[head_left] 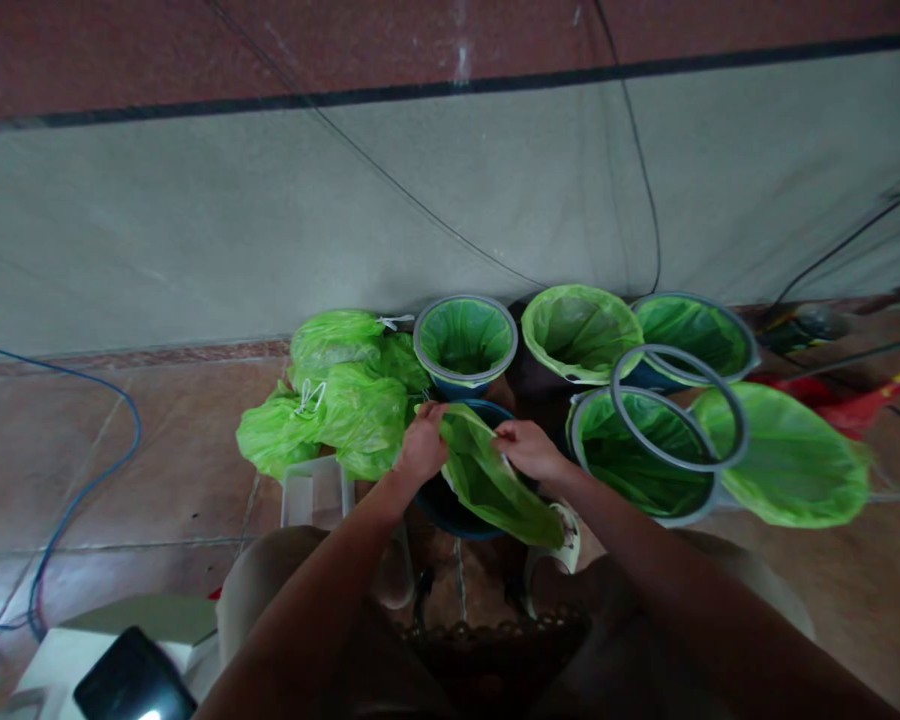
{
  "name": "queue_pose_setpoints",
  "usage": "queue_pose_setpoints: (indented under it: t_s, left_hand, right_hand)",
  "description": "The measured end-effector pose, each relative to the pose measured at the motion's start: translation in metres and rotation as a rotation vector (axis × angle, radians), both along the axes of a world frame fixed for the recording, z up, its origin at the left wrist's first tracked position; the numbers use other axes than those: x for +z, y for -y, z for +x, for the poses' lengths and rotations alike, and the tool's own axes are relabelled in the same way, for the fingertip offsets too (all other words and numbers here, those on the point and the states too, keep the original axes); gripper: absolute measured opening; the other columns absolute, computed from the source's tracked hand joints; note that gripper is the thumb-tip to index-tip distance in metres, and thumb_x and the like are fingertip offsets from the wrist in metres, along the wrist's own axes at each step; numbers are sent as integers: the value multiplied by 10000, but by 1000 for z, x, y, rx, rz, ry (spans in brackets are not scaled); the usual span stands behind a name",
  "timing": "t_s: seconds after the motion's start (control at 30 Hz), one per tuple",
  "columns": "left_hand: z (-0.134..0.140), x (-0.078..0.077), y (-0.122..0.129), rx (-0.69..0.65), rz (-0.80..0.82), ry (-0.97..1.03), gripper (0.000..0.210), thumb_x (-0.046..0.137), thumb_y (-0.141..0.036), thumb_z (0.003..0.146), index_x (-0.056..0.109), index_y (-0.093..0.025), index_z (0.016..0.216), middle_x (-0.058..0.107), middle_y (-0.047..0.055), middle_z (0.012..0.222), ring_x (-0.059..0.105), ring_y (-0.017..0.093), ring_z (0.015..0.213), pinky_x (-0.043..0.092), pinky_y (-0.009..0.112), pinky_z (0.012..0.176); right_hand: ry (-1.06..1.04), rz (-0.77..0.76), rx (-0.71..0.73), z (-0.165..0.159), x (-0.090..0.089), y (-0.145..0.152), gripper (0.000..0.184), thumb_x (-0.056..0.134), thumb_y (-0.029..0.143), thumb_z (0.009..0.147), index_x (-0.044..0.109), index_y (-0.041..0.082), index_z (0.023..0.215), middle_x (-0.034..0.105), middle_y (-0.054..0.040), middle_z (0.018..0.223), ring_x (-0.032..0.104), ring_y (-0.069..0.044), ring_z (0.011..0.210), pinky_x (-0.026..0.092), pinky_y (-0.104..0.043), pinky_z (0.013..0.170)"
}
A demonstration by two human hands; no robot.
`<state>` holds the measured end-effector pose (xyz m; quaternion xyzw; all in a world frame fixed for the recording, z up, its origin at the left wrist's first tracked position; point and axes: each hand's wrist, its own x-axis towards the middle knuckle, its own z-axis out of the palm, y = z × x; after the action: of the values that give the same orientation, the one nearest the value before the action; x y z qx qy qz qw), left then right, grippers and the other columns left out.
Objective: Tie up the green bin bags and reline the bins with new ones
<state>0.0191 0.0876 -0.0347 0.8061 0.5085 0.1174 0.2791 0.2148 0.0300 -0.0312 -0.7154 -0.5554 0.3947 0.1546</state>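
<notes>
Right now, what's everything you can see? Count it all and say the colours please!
Open bag: 1, green, centre
Unlined bin: 1, dark blue, beneath it
Lined bins: 4, green inside, three by wall, one in front
Ring: 1, grey, over front lined bin
Spread bag: 1, green, right
Tied bags: several overlapping, green, left
Container: 1, whitish, below them
Blue cable: blue, left floor
Dark cables: several, wall and right
Red thing: red, right, unclear
Black thing: 1, bottom left
Wall: red-brown above grey
Floor: brown tiles
Hands: 2, bare, on open bag
</notes>
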Motion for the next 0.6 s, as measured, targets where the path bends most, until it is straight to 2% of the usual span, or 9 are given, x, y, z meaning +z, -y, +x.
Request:
queue_pose_setpoints:
  t_s: [0.1, 0.17, 0.27, 0.37, 0.43, 0.53, 0.6]
  left_hand:
    - [-12, 11, -4, 53, -15, -225, 660, 517, -9, 765, 464, -163, 1404, 398, 159, 1524, 639, 250, 1148, 523, 362, 991]
    - [-22, 16, -8, 103, -35, -396, 686, 521, -25, 778, 409, -160, 1441, 306, 194, 1568, 673, 285, 1078, 559, 402, 909]
    - [-35, 19, -13, 128, -112, -590, 659, 513, -20, 785, 403, -128, 1426, 346, 237, 1520, 678, 318, 1056, 565, 421, 869]
    - [-39, 18, -14, 116, -187, -628, 619, 522, -32, 785, 431, -110, 1393, 443, 238, 1428, 668, 322, 1068, 555, 413, 883]
    - [-36, 17, -11, 83, -156, -575, 648, 542, -44, 772, 426, -119, 1404, 412, 232, 1460, 646, 322, 1112, 544, 409, 907]
    - [-26, 14, -6, -2, -66, -492, 654, 570, -64, 758, 465, -173, 1395, 320, 179, 1555, 581, 298, 1218, 495, 401, 997]
    - [-22, 11, -3, -73, -47, -479, 594, 573, -75, 759, 536, -203, 1338, 332, 135, 1563, 560, 277, 1239, 463, 408, 1034]
  right_hand:
    - [202, -59, -129, 34, 5, -5, 263, 497, 209, 864, 746, 124, 860, 720, -74, 778, 637, -165, 699, 408, -242, 606]
    - [432, -112, -107, 57, 10, -5, 277, 491, 183, 871, 754, 111, 921, 738, -124, 897, 668, -215, 836, 438, -274, 695]
    - [564, -165, -80, 77, 14, -1, 288, 481, 119, 862, 752, 82, 950, 723, -202, 1015, 665, -291, 977, 450, -343, 805]
    - [561, -185, -1, 69, 11, 4, 310, 492, 165, 883, 715, 110, 1091, 715, -191, 1041, 666, -288, 986, 459, -357, 832]
    - [554, -156, 48, 54, 8, 6, 414, 543, 241, 884, 624, 110, 1268, 690, -179, 1118, 644, -283, 1038, 459, -353, 868]
    - [624, -51, 89, 32, 6, 6, 608, 622, 293, 840, 505, 149, 1419, 569, -177, 1337, 548, -310, 1181, 430, -386, 949]
    - [696, 14, 121, 22, 6, 6, 607, 624, 255, 828, 515, 218, 1424, 472, -155, 1446, 466, -328, 1258, 401, -422, 987]
